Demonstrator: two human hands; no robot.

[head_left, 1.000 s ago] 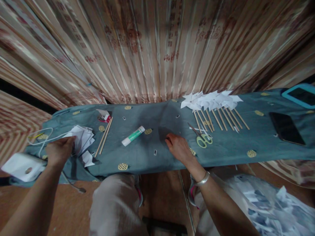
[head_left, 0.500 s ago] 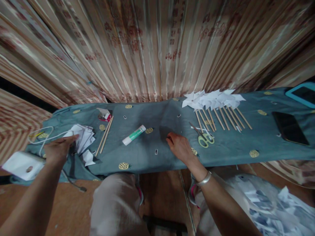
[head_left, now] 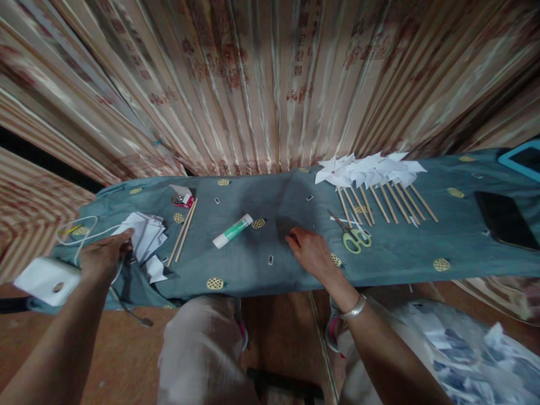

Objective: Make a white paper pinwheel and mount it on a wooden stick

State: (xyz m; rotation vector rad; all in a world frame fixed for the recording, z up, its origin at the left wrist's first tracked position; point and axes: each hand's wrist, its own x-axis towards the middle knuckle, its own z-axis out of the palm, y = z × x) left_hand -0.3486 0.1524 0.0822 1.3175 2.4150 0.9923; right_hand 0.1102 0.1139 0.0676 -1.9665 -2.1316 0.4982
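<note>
My left hand (head_left: 104,251) is at the near-left edge of a fanned stack of white paper pieces (head_left: 145,233), its fingers pinched together on the paper. A separate folded white piece (head_left: 156,269) lies just below the stack. My right hand (head_left: 309,248) rests on the cloth with its fingers curled in and nothing visible in them. To its left lies a glue stick (head_left: 233,231) with a green label. Close on its right are scissors (head_left: 355,239) with light green handles. White paper pinwheels (head_left: 371,170) on wooden sticks lie in an overlapping row behind the scissors.
Two loose wooden sticks (head_left: 182,233) lie beside a small red box (head_left: 184,198) of metal bits. A white device (head_left: 47,280) with a cable sits far left. A black phone (head_left: 506,219) and a blue-framed device (head_left: 523,159) lie right. A bag of paper scraps (head_left: 459,349) stands below.
My left hand's fingers have drawn slightly down and inward at the edge of the paper stack. My right hand stays in place. The whole view has shifted slightly.
</note>
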